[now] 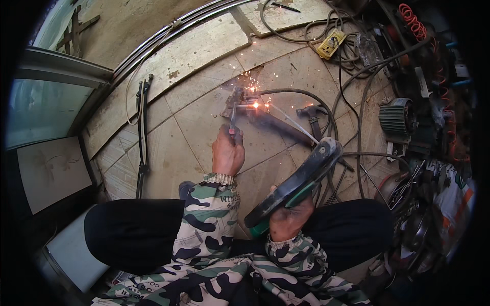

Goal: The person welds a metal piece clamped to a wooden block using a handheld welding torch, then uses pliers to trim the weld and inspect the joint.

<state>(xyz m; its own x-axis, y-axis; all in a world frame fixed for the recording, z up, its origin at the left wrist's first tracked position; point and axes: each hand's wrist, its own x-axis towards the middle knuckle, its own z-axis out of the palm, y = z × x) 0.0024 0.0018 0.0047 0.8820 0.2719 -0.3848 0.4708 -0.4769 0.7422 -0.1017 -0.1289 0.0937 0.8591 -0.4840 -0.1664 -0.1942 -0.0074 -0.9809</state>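
My left hand is closed on a slim metal tool with a bit of red on it, against a small metal piece at the upper end of a dark bar on the tiles. My right hand grips a black-and-green welding electrode holder. Its thin rod reaches up-left to a bright glowing point on the metal, with sparks and smoke around it. A hammer lies just right of the bar. Part of the workpiece is hidden by smoke and glare.
Glass door at left, with two dark rods nearby. Stone slabs along the top. Cables, a yellow socket box, a grey motor, red coiled hose and piled metal parts crowd the right. My bent legs frame the lower edge.
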